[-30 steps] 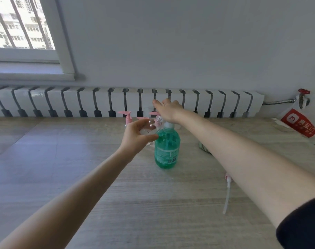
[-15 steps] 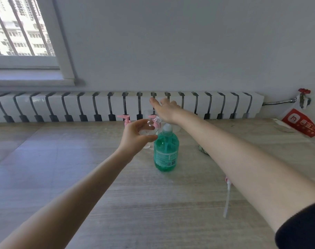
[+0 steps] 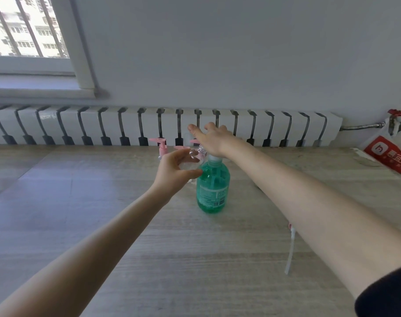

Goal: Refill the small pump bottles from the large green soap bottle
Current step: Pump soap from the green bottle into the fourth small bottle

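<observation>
The large translucent green soap bottle, white-labelled, stands upright on the pale wood-grain desk, its top under the right hand, whose grip is slack, fingers stretched forward. The left hand curls its grip round one small clear bottle beside the green neck, half hiding it. Behind stand three pink pump heads; one loose white-tubed pump lies under the right forearm.
</observation>
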`<state>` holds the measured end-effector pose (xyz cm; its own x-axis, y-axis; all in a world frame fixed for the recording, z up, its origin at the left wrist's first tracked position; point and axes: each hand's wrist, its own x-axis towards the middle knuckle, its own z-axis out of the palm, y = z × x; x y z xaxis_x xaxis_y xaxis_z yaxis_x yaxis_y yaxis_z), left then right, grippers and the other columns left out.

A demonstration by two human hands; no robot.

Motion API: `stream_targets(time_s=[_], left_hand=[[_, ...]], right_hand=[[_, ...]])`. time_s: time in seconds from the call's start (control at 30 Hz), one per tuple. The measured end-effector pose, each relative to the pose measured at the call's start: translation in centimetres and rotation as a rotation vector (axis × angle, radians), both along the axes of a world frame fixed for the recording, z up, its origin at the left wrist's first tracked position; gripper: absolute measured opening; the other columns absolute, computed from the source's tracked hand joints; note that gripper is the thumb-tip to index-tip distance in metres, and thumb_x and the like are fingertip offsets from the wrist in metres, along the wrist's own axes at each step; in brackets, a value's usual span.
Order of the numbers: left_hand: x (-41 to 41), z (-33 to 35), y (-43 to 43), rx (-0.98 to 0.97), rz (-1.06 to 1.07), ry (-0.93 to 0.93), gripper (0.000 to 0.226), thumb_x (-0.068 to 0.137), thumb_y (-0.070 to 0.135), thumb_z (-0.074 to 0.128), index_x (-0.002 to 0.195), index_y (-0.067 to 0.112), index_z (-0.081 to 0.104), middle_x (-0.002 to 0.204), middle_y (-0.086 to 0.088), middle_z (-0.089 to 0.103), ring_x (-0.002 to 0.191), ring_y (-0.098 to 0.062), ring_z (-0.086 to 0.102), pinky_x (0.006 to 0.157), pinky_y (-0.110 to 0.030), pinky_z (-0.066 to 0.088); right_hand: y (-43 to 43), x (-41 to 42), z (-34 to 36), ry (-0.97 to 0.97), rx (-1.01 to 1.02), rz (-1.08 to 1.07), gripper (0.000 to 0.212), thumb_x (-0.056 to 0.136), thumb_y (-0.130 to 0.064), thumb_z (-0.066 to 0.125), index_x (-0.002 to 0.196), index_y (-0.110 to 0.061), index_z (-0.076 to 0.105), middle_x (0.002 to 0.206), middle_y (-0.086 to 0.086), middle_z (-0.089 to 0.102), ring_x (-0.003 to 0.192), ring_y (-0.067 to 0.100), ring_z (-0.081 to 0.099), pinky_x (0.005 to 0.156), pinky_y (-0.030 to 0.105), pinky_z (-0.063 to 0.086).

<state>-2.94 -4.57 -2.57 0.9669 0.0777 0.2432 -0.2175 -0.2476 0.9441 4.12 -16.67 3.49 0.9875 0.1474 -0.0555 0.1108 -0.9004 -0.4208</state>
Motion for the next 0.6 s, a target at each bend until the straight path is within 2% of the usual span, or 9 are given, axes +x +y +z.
stream_targets(time_s=[0.1,0.23,0.3,0.33,0.37,0.4,0.47,0.53,0.6], left_hand=[[-0.1,0.1,0.1,0.011,-0.001,0.011,0.049,0.070,-0.003,0.077,0.113,0.016,0.063,0.099,0.003,0.069,0.094,-0.007,0.066,0.079,-0.020,0.053],[-0.2,0.4,0.1,0.009,-0.011,0.017,0.050,0.070,-0.004,0.077,0.115,0.013,0.062,0.099,0.003,0.069,0.094,-0.006,0.066,0.082,-0.022,0.054],[-0.2,0.4,0.1,0.005,-0.006,0.019,0.048,0.070,-0.004,0.077,0.112,0.015,0.063,0.099,0.003,0.069,0.095,-0.006,0.065,0.086,-0.025,0.054],[-0.2,0.4,0.1,0.003,-0.004,0.023,0.048,0.070,-0.004,0.077,0.111,0.016,0.062,0.099,0.003,0.069,0.095,-0.007,0.065,0.088,-0.026,0.053],[-0.2,0.5,0.1,-0.001,-0.004,0.027,0.047,0.070,-0.004,0.077,0.111,0.016,0.062,0.099,0.003,0.069,0.095,-0.007,0.065,0.089,-0.027,0.053],[-0.1,0.5,0.1,-0.003,-0.005,0.031,0.048,0.070,-0.003,0.077,0.111,0.016,0.062,0.099,0.003,0.069,0.096,-0.007,0.065,0.090,-0.028,0.052],[-0.2,0.7,0.2,0.001,-0.003,0.034,0.049,0.070,-0.002,0.077,0.114,0.014,0.062,0.100,0.003,0.069,0.096,-0.006,0.065,0.091,-0.029,0.052],[-0.1,1.0,0.1,0.009,0.001,0.027,0.049,0.071,-0.001,0.077,0.115,0.014,0.062,0.099,0.004,0.069,0.096,-0.006,0.065,0.091,-0.029,0.052],[-0.1,1.2,0.1,0.019,-0.001,0.020,0.048,0.071,-0.002,0.077,0.113,0.016,0.062,0.099,0.004,0.069,0.096,-0.006,0.064,0.089,-0.028,0.052]], right_hand=[[0.0,-0.2,0.1,0.003,0.021,-0.011,0.086,0.084,-0.077,0.015,0.151,-0.023,0.016,0.155,0.016,0.015,0.140,0.037,0.022,0.111,0.058,0.021],[-0.1,-0.5,0.5,0.028,0.099,-0.027,0.084,0.087,-0.074,0.017,0.151,-0.020,0.015,0.156,0.015,0.014,0.141,0.036,0.022,0.113,0.053,0.022],[0.1,-0.5,0.6,0.025,0.133,-0.029,0.082,0.088,-0.072,0.017,0.149,-0.017,0.023,0.153,0.015,0.023,0.138,0.034,0.028,0.111,0.050,0.026],[0.1,-0.5,0.7,0.017,0.170,-0.023,0.078,0.090,-0.070,0.016,0.141,-0.015,0.036,0.144,0.017,0.036,0.133,0.032,0.036,0.108,0.045,0.031],[0.2,-0.6,1.0,0.004,0.209,-0.027,0.070,0.091,-0.068,0.016,0.121,-0.015,0.050,0.125,0.017,0.049,0.122,0.027,0.044,0.100,0.040,0.035],[0.2,-0.6,1.3,-0.019,0.237,-0.025,0.060,0.093,-0.065,0.016,0.100,-0.018,0.053,0.106,0.014,0.052,0.109,0.023,0.047,0.092,0.036,0.037],[-0.1,-0.6,2.1,-0.067,0.300,-0.038,0.055,0.097,-0.054,0.019,0.097,-0.012,0.053,0.095,0.009,0.048,0.095,0.020,0.049,0.081,0.032,0.038],[-0.5,-0.8,2.7,-0.123,0.360,-0.060,0.044,0.101,-0.037,0.023,0.077,-0.009,0.047,0.076,0.003,0.045,0.069,0.015,0.047,0.061,0.026,0.035],[-0.8,-1.0,2.9,-0.166,0.341,-0.082,0.034,0.097,-0.019,0.030,0.064,-0.021,0.023,0.063,0.000,0.033,0.055,0.012,0.035,0.048,0.027,0.025]])
